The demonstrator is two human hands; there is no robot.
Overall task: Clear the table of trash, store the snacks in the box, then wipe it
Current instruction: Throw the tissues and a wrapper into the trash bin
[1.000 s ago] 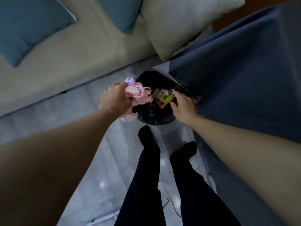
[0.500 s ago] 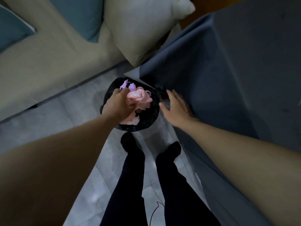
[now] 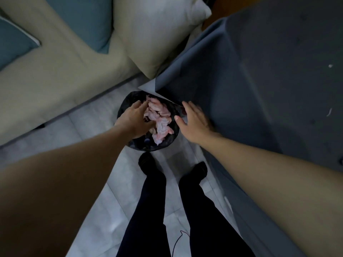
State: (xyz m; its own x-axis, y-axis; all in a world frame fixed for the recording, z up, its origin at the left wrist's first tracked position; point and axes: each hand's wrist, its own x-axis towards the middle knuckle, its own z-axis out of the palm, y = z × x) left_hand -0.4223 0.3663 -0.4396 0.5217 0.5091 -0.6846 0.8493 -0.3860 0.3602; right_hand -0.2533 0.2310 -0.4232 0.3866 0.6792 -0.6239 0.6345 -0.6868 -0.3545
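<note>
A black-lined trash bin (image 3: 130, 102) stands on the floor at the table's corner. Crumpled pink plastic trash (image 3: 160, 121) lies inside it, loose and spread out. My left hand (image 3: 136, 119) hovers over the bin's left half with fingers spread and relaxed, beside the pink trash and holding nothing. My right hand (image 3: 194, 120) is over the bin's right rim, fingers straight and empty, next to the hanging blue-grey tablecloth (image 3: 259, 89) that covers the table.
A beige sofa (image 3: 55, 71) with teal and cream cushions (image 3: 157, 34) runs along the left and top. My legs in dark trousers (image 3: 154, 201) stand on the pale tile floor just below the bin. Small white scraps (image 3: 329, 112) lie on the cloth at right.
My left hand has let go of the pink trash, which has dropped into the bin. Its fingers have opened. My right hand, empty since half a second ago, stays beside the bin's rim.
</note>
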